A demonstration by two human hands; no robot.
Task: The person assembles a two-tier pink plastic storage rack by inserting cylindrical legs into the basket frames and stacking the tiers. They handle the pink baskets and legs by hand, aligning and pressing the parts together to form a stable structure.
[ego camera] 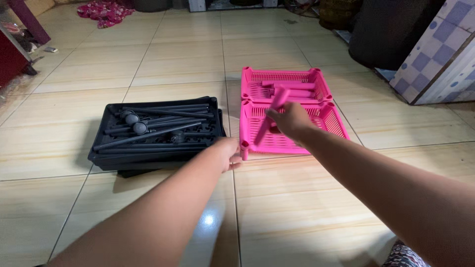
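The right hand (291, 120) is stretched out over the nearer pink basket tray (330, 122), its fingers closed around a pink plastic tube (275, 107) that tilts up and away from the hand, blurred at its far end. The left hand (228, 152) reaches to the near left corner of that same tray, where a short pink corner post (244, 148) sticks down to the floor; the fingers curl at the corner, but whether they actually grip it cannot be told.

A second pink basket tray (253, 79) lies just beyond the first, touching it edge to edge, with more pink tubes (297, 89) lying inside it. To the left of the pink trays, just beside them, sits a stack of black trays (110, 121) holding long black rods (158, 129) and a few grey caster wheels (139, 128).

Everything rests on a beige tiled floor (277, 207). At the far right stands a cabinet with a blue and white checked pattern (440, 54), with a dark bag-like shape (391, 29) beside it. A pink patterned cloth (105, 10) lies on the floor at the far left.
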